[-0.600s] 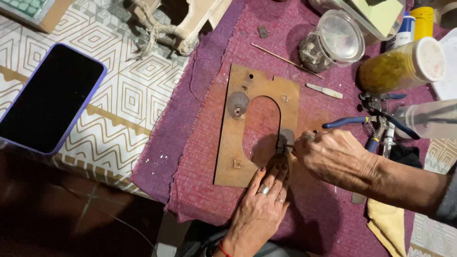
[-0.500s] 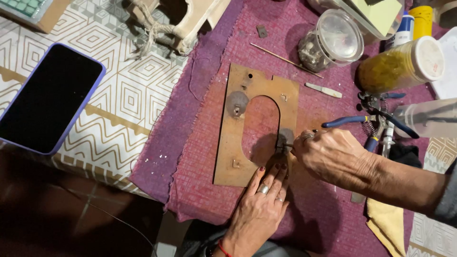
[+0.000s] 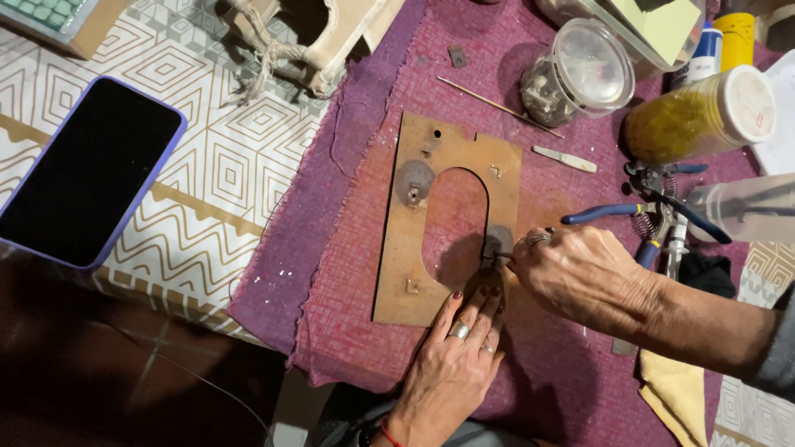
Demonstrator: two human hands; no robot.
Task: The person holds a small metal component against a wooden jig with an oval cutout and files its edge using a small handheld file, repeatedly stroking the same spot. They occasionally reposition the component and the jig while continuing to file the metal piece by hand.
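Note:
A thin brown board (image 3: 406, 248) with a rounded cut-out lies on a purple cloth (image 3: 331, 223). My left hand (image 3: 451, 364), rings on two fingers, lies flat with its fingertips pressing the board's lower right corner. My right hand (image 3: 580, 277) is curled over the board's right arm, its fingertips pinched on a small dark metal fitting (image 3: 497, 244) at the cut-out's edge. A second round dark fitting (image 3: 414, 182) sits on the board's upper left part.
A dark phone (image 3: 83, 170) in a purple case lies on the patterned cloth at left. Blue-handled pliers (image 3: 638, 211), a clear lidded jar (image 3: 580, 74), a yellow-filled tub (image 3: 696, 116), a thin stick (image 3: 497, 106) and a yellow rag (image 3: 675, 389) lie around my right hand.
None beyond a slight shift of my right hand's fingers at the small fitting.

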